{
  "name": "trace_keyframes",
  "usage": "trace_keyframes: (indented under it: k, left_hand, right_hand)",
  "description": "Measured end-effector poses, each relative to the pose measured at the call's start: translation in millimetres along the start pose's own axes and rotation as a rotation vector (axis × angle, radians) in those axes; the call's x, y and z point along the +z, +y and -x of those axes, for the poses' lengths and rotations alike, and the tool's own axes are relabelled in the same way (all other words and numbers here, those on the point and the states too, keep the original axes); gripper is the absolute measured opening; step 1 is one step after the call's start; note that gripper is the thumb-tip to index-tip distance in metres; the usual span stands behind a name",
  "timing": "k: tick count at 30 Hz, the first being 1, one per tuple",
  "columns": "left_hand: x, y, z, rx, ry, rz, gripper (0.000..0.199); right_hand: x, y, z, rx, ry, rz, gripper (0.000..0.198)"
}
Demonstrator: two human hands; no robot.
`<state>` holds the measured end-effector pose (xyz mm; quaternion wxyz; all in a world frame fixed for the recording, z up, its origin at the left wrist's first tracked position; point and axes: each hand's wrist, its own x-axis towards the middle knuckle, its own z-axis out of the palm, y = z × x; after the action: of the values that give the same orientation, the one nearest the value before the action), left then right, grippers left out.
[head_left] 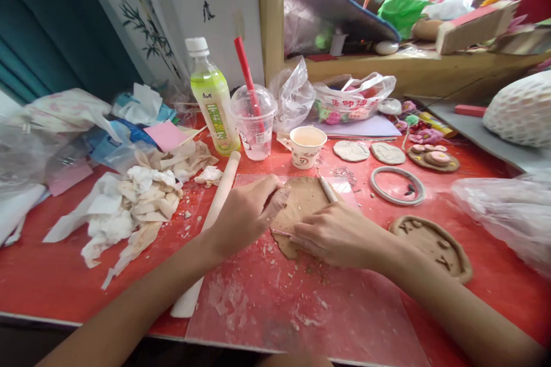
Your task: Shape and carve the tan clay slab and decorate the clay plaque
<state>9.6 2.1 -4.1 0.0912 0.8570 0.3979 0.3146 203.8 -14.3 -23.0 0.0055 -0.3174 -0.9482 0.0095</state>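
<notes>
A flat brown clay slab [297, 206] with an uneven edge lies on a clear plastic sheet [310, 321]. My left hand [253, 206] is closed at the slab's left edge, its thumb and fingers drawn together; whatever they hold is hidden. Over the slab's lower right part is my right hand [331, 232], fingers bent around a thin pinkish stick [280, 233] whose end points left across the clay. A pale pen-like tool [328, 189] shows just beyond this hand; I cannot tell whether the hand touches it. Left of the slab, a wooden rolling pin [187, 299] lies partly under my left forearm.
Behind the slab stand a paper cup [307, 152], a plastic cup with a red straw [256, 120] and a green drink bottle [214, 100]. Crumpled tissues [142, 195] lie left. To the right are a tape ring [398, 202], a clay plaque [430, 241] and plastic bags [512, 212].
</notes>
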Motion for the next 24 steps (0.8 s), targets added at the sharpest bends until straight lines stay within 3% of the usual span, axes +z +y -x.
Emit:
trace_keyframes:
  k: [3, 7, 14, 17, 24]
  left_hand:
    - [1.1, -0.6, 0.1, 0.030, 0.064, 0.025, 0.009]
    - [3.5, -2.2, 1.2, 0.086, 0.126, 0.043, 0.017]
    - [4.6, -0.6, 4.2, 0.124, 0.027, 0.051, 0.017]
    - [3.5, 0.2, 4.5, 0.151, 0.022, 0.042, 0.016]
    - [1.5, 0.8, 4.5, 0.178, -0.003, -0.002, 0.016]
  right_hand:
    - [0.5, -1.6, 0.1, 0.022, 0.049, 0.001, 0.033]
    - [0.3, -4.3, -1.4, 0.059, 0.071, 0.032, 0.032]
    - [3.0, -3.6, -1.3, -0.034, 0.054, 0.103, 0.009]
    - [4.0, -3.4, -1.0, -0.058, 0.070, 0.097, 0.012]
    - [5.0, -4.0, -1.3, 0.032, 0.152, 0.107, 0.030]
